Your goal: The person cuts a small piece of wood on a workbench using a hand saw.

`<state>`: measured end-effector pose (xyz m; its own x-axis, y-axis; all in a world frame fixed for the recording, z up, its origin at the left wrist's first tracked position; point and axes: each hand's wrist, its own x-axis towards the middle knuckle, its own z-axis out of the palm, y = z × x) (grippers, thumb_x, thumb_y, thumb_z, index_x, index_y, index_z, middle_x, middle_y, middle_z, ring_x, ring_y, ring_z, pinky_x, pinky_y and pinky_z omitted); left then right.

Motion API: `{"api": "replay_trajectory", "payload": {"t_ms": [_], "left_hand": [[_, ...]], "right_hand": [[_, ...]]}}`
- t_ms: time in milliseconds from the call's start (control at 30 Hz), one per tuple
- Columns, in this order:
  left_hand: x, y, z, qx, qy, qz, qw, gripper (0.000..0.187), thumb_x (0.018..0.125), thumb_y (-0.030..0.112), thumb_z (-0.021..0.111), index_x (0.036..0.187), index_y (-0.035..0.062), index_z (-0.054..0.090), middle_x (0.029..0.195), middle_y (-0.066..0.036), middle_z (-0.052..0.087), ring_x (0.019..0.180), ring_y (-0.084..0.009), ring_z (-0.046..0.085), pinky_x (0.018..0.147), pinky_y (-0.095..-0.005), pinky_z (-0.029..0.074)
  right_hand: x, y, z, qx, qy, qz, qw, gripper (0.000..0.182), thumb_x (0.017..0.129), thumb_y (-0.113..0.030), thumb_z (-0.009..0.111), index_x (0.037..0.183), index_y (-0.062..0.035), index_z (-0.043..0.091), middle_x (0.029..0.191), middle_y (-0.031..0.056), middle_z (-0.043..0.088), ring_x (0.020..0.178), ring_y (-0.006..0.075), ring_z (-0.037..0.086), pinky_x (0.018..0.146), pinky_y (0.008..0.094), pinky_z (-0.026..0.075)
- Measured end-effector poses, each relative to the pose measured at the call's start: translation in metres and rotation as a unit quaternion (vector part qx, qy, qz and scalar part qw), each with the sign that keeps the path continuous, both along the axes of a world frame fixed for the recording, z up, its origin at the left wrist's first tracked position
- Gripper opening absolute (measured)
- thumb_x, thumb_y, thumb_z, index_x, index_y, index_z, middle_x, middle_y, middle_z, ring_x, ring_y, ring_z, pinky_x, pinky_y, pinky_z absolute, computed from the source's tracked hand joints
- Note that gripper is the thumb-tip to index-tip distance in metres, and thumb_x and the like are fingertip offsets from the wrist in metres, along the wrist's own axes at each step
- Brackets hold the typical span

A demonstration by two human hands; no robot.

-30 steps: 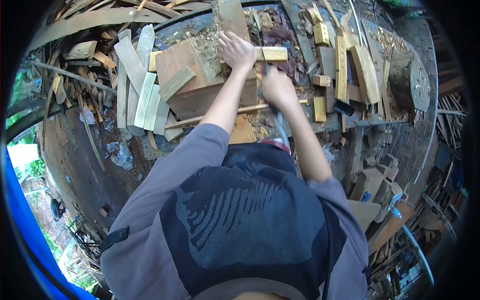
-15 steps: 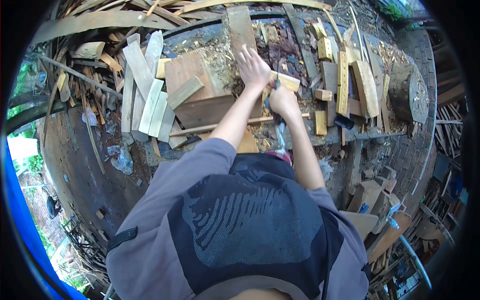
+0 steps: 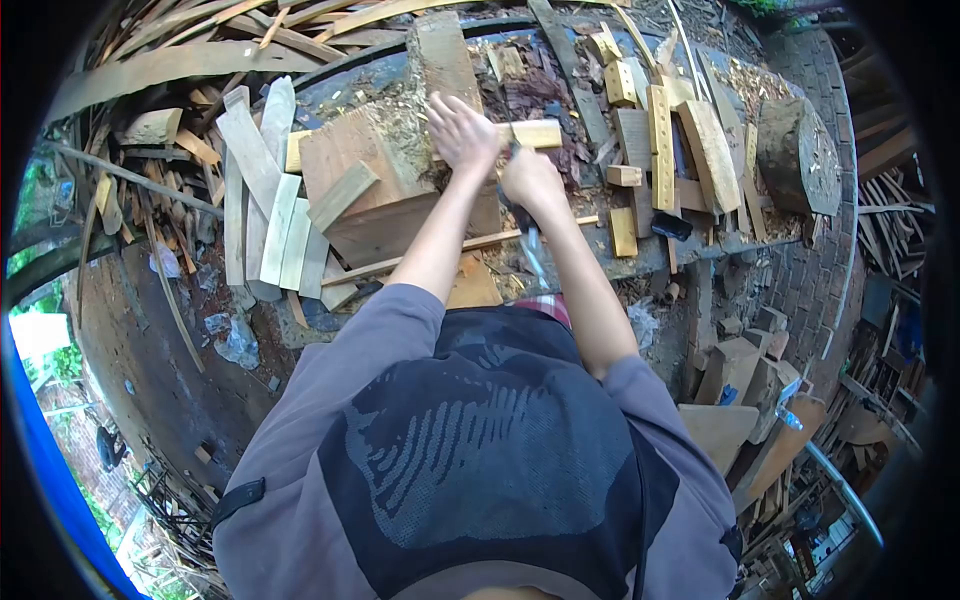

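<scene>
Toward the middle of the bench (image 3: 740, 245), set back from its near edge, a pale wooden block (image 3: 538, 133) lies crosswise in front of you; your left hand (image 3: 462, 135) is laid over its left part, fingers spread rather than curled, though what the palm and thumb do underneath cannot be told; your right hand (image 3: 533, 180) is clenched around the handle of a thin-bladed tool (image 3: 514, 147), which points away from you and meets the block just right of your left hand, leaving the block's right end bare. Left of your hands sits a broad brown timber (image 3: 355, 225) with a short strip (image 3: 343, 195) tilted across its top; pale slats (image 3: 285, 240) overlap toward the bench's left edge; a long thin stick (image 3: 495, 239) runs along the near edge, passing below your left forearm. Right of your hands stands a holed yellow bar (image 3: 660, 150); a dark object (image 3: 671, 226) lies by the near edge, and a log (image 3: 800, 155) occupies the right edge.
</scene>
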<state>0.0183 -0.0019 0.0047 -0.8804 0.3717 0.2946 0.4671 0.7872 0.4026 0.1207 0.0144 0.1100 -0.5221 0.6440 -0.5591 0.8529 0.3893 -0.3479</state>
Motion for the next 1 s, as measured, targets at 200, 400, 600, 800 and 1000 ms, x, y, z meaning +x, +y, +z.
{"api": "replay_trajectory", "payload": {"t_ms": [200, 400, 600, 800, 1000], "left_hand": [[-0.013, -0.007, 0.004, 0.017, 0.006, 0.029, 0.999, 0.026, 0.077, 0.009, 0.048, 0.096, -0.0079, 0.05, 0.121, -0.024, 0.048, 0.108, -0.0352, 0.048, 0.098, -0.0435, 0.036], [-0.012, -0.012, 0.0, -0.005, 0.003, 0.004, 1.0, 0.026, 0.077, 0.008, 0.047, 0.096, -0.0082, 0.05, 0.126, -0.026, 0.046, 0.112, -0.0367, 0.046, 0.1, -0.0444, 0.034], [-0.016, -0.012, 0.001, 0.023, 0.002, 0.001, 1.0, 0.028, 0.077, 0.007, 0.048, 0.098, -0.0101, 0.05, 0.124, -0.026, 0.047, 0.112, -0.0377, 0.045, 0.097, -0.0458, 0.037], [-0.013, -0.013, 0.0, -0.002, -0.005, -0.007, 1.0, 0.027, 0.078, 0.009, 0.046, 0.098, -0.0087, 0.05, 0.124, -0.027, 0.047, 0.111, -0.0373, 0.047, 0.099, -0.044, 0.034], [-0.015, -0.011, -0.001, 0.026, -0.001, 0.001, 1.0, 0.029, 0.078, 0.009, 0.046, 0.099, -0.0094, 0.05, 0.126, -0.027, 0.046, 0.112, -0.0376, 0.046, 0.1, -0.044, 0.034]], "right_hand": [[0.05, -0.044, 0.039, -0.032, -0.009, 0.017, 0.999, 0.039, 0.084, -0.011, 0.044, 0.115, 0.0117, 0.043, 0.101, 0.0386, 0.058, 0.098, 0.0485, 0.06, 0.088, 0.0509, 0.047], [0.0, -0.002, -0.009, -0.035, 0.0, -0.003, 0.999, 0.031, 0.085, -0.012, 0.048, 0.107, 0.0088, 0.055, 0.102, 0.0326, 0.061, 0.099, 0.043, 0.061, 0.087, 0.0492, 0.049], [0.027, -0.035, 0.017, -0.013, 0.001, -0.007, 1.0, 0.035, 0.089, -0.019, 0.045, 0.111, 0.0085, 0.049, 0.101, 0.0346, 0.061, 0.097, 0.0468, 0.061, 0.087, 0.0514, 0.048], [0.022, -0.016, -0.01, 0.01, 0.016, -0.005, 1.0, 0.034, 0.087, -0.015, 0.044, 0.11, 0.0089, 0.05, 0.101, 0.0346, 0.061, 0.097, 0.0461, 0.061, 0.086, 0.0512, 0.048], [0.02, -0.028, 0.013, 0.003, -0.016, 0.022, 1.0, 0.031, 0.086, -0.012, 0.042, 0.109, 0.0082, 0.051, 0.1, 0.0346, 0.061, 0.097, 0.0442, 0.062, 0.086, 0.0502, 0.049]]}}
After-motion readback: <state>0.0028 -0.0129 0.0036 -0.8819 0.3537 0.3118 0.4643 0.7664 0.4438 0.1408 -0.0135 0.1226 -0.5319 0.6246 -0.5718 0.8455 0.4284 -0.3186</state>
